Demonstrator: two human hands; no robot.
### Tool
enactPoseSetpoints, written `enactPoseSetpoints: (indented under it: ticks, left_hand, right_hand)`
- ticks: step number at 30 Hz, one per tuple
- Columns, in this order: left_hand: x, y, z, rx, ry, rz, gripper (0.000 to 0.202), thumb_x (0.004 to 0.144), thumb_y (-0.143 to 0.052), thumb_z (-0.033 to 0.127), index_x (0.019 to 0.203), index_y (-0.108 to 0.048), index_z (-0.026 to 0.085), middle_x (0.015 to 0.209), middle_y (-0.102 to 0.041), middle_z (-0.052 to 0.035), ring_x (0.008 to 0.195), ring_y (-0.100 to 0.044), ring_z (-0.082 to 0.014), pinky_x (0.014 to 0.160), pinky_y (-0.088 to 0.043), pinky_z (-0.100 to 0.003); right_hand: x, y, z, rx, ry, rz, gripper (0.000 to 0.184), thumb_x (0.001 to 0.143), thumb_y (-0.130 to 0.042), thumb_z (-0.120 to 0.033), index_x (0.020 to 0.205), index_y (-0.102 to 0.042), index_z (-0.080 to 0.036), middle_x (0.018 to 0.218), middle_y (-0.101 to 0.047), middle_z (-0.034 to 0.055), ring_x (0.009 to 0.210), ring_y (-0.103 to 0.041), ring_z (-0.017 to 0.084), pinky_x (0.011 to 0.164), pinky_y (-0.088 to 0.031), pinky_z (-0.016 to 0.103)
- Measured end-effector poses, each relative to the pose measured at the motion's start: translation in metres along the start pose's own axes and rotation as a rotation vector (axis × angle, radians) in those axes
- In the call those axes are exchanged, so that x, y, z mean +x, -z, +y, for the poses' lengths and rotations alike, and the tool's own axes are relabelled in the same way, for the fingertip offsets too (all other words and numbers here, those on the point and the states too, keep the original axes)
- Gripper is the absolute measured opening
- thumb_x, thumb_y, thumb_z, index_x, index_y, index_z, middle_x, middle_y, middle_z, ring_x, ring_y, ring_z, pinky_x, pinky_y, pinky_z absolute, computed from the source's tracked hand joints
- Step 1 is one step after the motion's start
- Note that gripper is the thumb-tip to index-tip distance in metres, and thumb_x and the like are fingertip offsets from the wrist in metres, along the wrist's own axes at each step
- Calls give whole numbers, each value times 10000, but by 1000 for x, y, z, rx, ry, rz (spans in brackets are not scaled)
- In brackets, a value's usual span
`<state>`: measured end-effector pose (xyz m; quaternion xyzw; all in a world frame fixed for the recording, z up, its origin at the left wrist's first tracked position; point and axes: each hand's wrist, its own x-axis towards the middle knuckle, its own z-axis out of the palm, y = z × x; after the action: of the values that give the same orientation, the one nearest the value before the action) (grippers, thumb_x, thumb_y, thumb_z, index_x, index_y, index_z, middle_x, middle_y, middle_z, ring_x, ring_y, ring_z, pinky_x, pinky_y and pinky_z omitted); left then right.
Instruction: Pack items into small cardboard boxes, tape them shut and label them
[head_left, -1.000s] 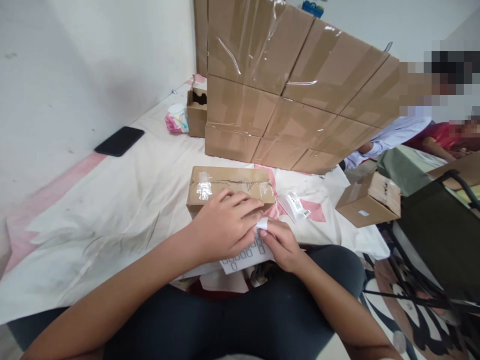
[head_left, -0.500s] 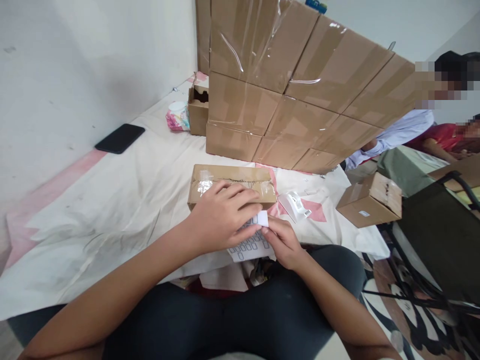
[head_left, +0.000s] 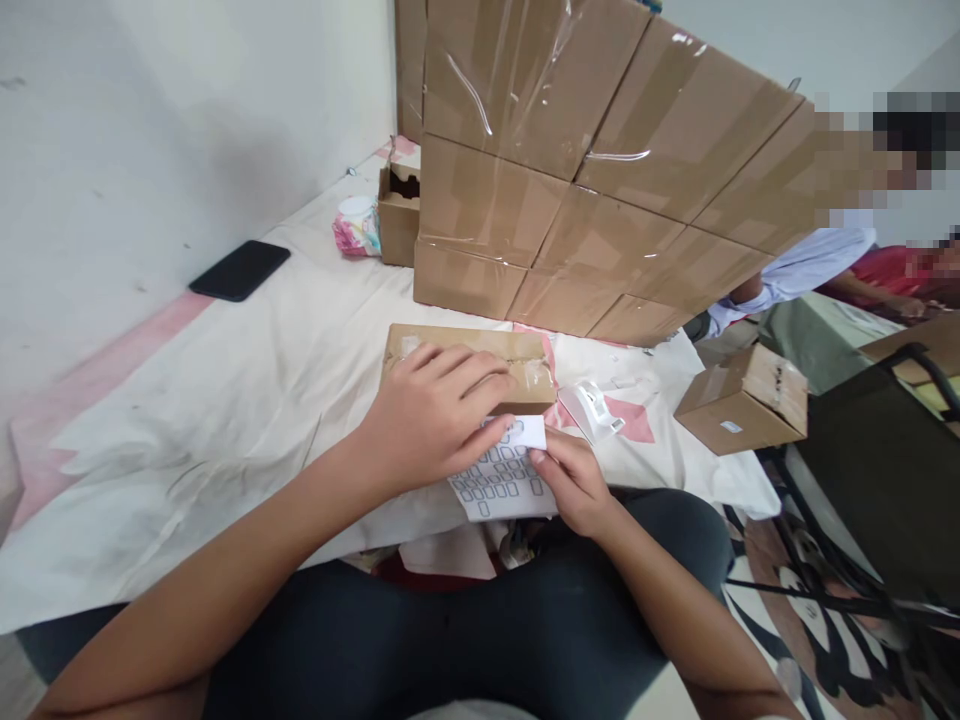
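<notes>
1. Sheet: a white sheet printed with rows of small rounded outlines is at the lower centre of the frame, tilted above the person's lap.
2. Right hand: the right hand pinches the sheet's right edge between thumb and fingers.
3. Left hand: the left hand reaches over the sheet's upper left, fingers loosely extended; whether it grips the sheet, I cannot tell.
4. Just beyond: a taped cardboard box lies at mid-frame, partly hidden by the left hand, with a white tape dispenser to its right.
5. Farther out: stacked cartons fill the upper centre; a flat black device lies left of centre.
</notes>
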<state>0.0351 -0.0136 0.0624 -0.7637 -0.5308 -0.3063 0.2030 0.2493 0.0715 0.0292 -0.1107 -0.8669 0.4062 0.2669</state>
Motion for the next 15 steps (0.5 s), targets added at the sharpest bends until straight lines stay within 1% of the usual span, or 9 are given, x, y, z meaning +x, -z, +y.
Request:
enactPoseSetpoints:
  ticks: [2, 6, 7, 8, 10, 12, 14, 15]
  left_hand:
    - [0, 0, 0, -14, -15, 7, 246, 961, -527, 351, 1048, -676, 174, 1144, -734, -68, 1006, -670, -250, 800, -448, -391]
    - [-2, -2, 2, -67, -81, -18, 398, 937, -549, 545, 1044, -683, 186, 1132, -733, -76, 1020, -660, -265, 828, -447, -402]
    - [-2, -3, 2, -66, -90, -28, 410, 932, -554, 559, 1046, -683, 188, 1144, -729, -78, 1030, -657, -268, 833, -446, -405]
    - [-2, -3, 2, -57, -93, -31, 380, 937, -559, 536, 1033, -685, 191, 1152, -728, -75, 1036, -655, -267, 833, -444, -405]
    - [-3, -3, -1, -36, -87, -24, 242, 958, -565, 410, 962, -687, 201, 1148, -733, -56, 1030, -658, -250, 823, -442, -394]
    - [-2, -2, -4, -33, -68, -1, 166, 962, -558, 293, 879, -672, 204, 1125, -740, -35, 1000, -664, -225, 804, -442, -378]
    - [-2, 1, -8, -44, -31, 26, 147, 955, -563, 252, 854, -658, 202, 1102, -741, -32, 975, -664, -213, 793, -446, -367]
    - [-2, 2, -10, -51, -9, 36, 135, 952, -568, 250, 862, -656, 202, 1092, -739, -35, 973, -663, -211, 798, -451, -365]
  right_hand:
    - [0, 0, 0, -1, -2, -2, 239, 1035, -443, -211, 1093, -675, -217, 966, -670, 41, 840, -616, 175, 762, -469, 298]
    - [-1, -1, 3, -7, -8, -12, 232, 1031, -449, -232, 962, -668, -198, 863, -626, 37, 776, -576, 173, 732, -459, 302]
    - [-1, -1, 3, -8, -8, -13, 233, 1031, -449, -239, 951, -664, -197, 859, -622, 38, 773, -574, 175, 725, -458, 303]
    - [-1, -1, 3, -11, -9, -14, 233, 1031, -448, -247, 955, -663, -198, 866, -624, 40, 775, -576, 178, 724, -461, 305]
    - [-1, -2, 2, -25, -18, -11, 241, 1034, -441, -267, 970, -663, -199, 878, -631, 46, 784, -585, 185, 733, -472, 314]
    - [-1, -2, 1, -54, -26, -2, 262, 1037, -436, -288, 947, -664, -197, 857, -631, 46, 775, -588, 188, 723, -478, 316]
    - [-1, 1, 3, -93, -31, 9, 286, 1035, -438, -313, 913, -667, -194, 811, -622, 41, 737, -582, 184, 680, -474, 307]
    - [-2, 6, 7, -119, -35, 31, 291, 1028, -450, -329, 892, -669, -193, 776, -613, 34, 702, -573, 178, 647, -467, 300]
